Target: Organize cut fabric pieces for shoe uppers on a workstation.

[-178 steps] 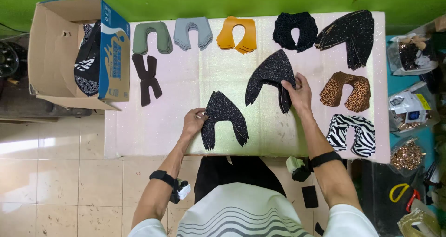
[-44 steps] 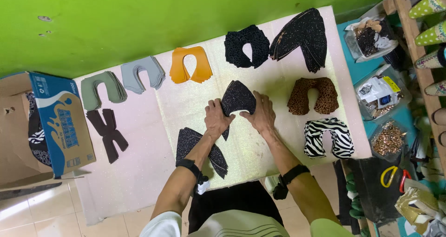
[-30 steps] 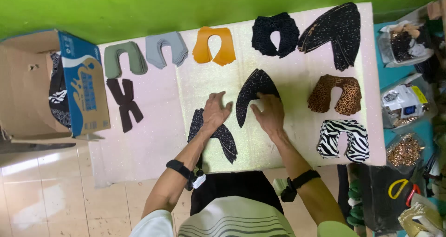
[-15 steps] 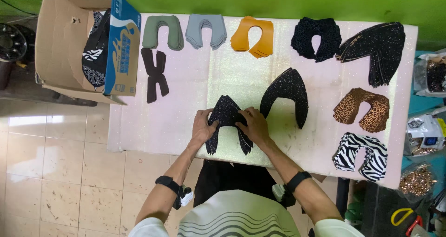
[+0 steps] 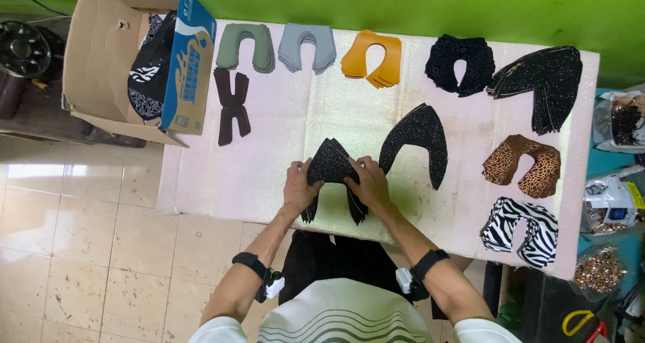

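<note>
Both hands, left hand (image 5: pixel 299 190) and right hand (image 5: pixel 368 184), had shifted from the farther piece and now grasped the near black glittery horseshoe-shaped fabric stack (image 5: pixel 331 172), seemingly squaring it.

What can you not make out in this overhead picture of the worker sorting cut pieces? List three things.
- Head view: how many black glittery pieces are stacked; left hand and right hand cover the sides.
- Cardboard box: contents mostly hidden by its walls.
- Yellow-handled tool: cut by the edge.
</note>
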